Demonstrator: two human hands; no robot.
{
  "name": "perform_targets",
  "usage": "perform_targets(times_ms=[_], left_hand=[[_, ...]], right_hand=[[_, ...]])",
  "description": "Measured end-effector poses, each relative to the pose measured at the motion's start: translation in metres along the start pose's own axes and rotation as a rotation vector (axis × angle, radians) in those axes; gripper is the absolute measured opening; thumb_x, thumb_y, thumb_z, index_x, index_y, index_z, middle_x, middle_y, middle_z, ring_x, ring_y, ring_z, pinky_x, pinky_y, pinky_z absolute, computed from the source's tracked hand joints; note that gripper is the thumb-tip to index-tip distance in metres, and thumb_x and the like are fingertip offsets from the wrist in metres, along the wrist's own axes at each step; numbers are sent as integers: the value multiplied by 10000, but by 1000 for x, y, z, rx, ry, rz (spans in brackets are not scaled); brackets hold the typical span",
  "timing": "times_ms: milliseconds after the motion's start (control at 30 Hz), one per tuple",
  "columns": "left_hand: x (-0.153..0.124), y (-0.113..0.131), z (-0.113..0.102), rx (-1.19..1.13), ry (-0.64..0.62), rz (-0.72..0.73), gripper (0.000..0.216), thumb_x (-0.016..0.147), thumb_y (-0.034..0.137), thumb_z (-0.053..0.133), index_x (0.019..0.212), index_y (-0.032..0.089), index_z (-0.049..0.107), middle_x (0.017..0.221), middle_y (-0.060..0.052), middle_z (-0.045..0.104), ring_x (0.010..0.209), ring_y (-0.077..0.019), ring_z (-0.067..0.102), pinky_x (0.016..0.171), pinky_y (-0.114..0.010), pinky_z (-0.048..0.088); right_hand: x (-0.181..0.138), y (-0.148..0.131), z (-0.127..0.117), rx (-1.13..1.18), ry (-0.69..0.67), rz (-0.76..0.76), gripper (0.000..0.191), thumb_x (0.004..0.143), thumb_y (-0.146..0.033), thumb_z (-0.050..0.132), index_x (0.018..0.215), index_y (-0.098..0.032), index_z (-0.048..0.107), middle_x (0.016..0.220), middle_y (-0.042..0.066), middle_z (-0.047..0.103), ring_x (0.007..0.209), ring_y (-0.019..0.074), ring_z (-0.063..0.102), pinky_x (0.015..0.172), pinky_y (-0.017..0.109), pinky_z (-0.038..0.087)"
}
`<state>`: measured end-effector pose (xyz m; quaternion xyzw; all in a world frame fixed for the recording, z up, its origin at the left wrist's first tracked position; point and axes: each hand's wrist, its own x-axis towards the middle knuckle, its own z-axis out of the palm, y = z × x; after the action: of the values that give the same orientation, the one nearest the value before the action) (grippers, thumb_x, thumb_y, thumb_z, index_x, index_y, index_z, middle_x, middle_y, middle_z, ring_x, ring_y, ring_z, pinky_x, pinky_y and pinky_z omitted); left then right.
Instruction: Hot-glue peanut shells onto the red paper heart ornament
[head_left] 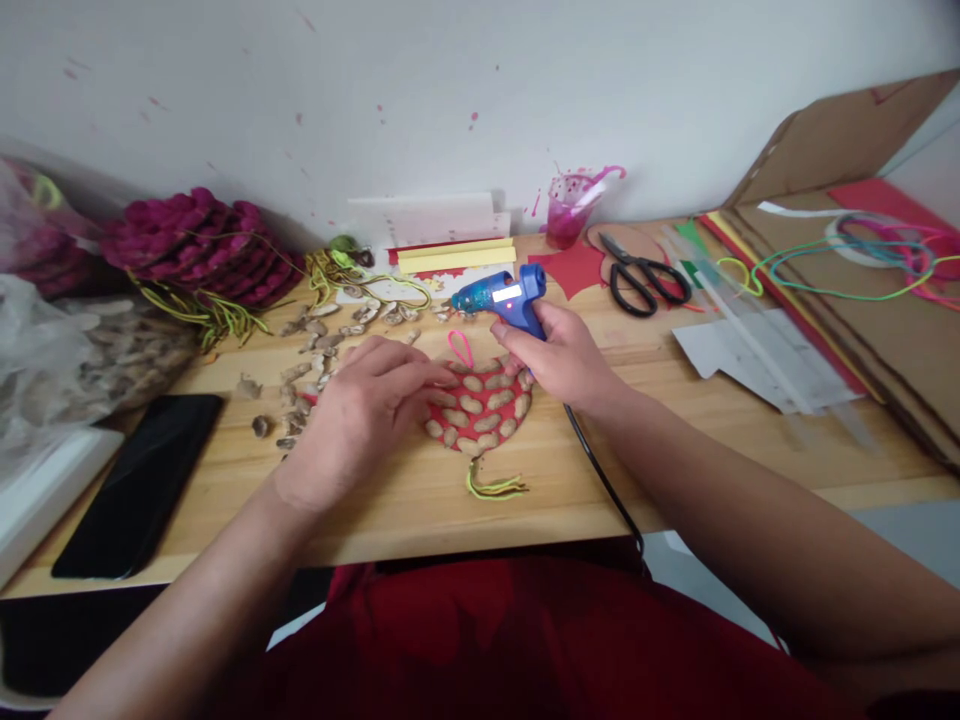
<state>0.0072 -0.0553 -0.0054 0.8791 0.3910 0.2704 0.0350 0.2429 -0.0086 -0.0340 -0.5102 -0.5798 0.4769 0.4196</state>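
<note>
My right hand (pixel 566 355) is wrapped round the grip of a blue glue gun (pixel 487 294), whose nozzle points left and whose black cord (pixel 600 470) runs down off the table. Below it lies a red rounded piece (pixel 480 392) set with rows of peanut shells (pixel 471 404). A pink loop (pixel 460 348) rises at its top and a yellow-green tassel (pixel 495 488) hangs at its bottom. Fingers of my left hand (pixel 367 405) close on the piece's upper left edge; the thumb is mostly hidden. My right fingertips reach its upper right edge.
Loose shells (pixel 326 345) lie left of the piece. Further left are a black phone (pixel 139 485), a bag of shells (pixel 112 340) and stacked magenta pieces (pixel 199 245). Behind stands a cup (pixel 564 212); scissors (pixel 645 280), clear sticks (pixel 765 330) and cardboard (pixel 840 300) lie right.
</note>
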Motion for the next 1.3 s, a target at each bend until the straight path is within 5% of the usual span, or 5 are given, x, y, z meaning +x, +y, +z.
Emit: perform_targets(times_ms=[267, 833, 1300], left_hand=[[4, 6, 13, -42, -165, 50, 195, 996, 173, 605, 1056, 238, 778, 1103, -55, 753, 1027, -235, 616, 919, -417, 475], [9, 12, 15, -64, -195, 44, 263, 996, 122, 549, 1000, 237, 785, 1028, -33, 756, 999, -224, 605, 940, -419, 459], [18, 14, 15, 35, -252, 45, 254, 932, 82, 578, 897, 241, 774, 906, -21, 726, 902, -227, 583, 811, -371, 461]], right_hand=[[-1, -2, 0, -13, 10, -16, 219, 876, -416, 702, 840, -217, 619, 664, -6, 638, 539, 167, 634, 495, 305, 457], [-1, -4, 1, -17, 9, 21, 195, 878, -401, 701, 861, -230, 609, 652, -11, 621, 566, 177, 641, 506, 308, 465], [0, -1, 2, -47, 24, 19, 208, 880, -430, 684, 859, -237, 607, 624, -27, 612, 537, 170, 643, 519, 302, 482]])
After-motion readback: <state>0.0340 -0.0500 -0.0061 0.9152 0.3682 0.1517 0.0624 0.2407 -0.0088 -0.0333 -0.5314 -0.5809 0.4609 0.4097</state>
